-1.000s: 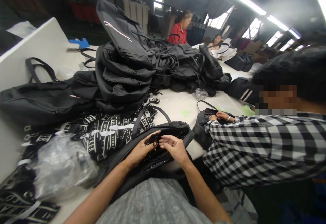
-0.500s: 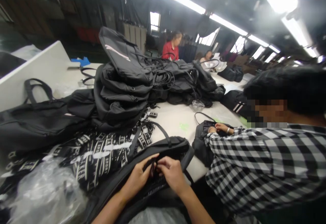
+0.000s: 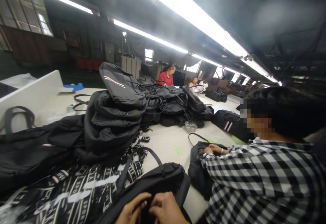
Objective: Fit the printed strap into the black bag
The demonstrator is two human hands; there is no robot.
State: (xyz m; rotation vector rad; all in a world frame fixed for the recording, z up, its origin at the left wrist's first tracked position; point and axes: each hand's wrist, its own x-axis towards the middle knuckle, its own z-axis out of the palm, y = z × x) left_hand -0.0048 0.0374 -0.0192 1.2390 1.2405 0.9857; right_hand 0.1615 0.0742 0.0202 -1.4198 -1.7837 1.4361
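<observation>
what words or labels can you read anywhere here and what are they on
Printed straps: white block lettering on black, too blurred and broken up to read.
Pile of black bags: a pale stripe only, no lettering.
Black bag under the hands: no text shows.
No other sign or number can be read.

Long ceiling tubes (image 3: 193, 16) glared white above my table (image 3: 168, 142); everything below them stayed dim. Edges bent and smeared, and the black bags (image 3: 114, 115) lost detail in shadow.

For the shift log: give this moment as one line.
left hand: on black bag | right hand: on same bag, grips unclear | printed straps: beside bag
</observation>
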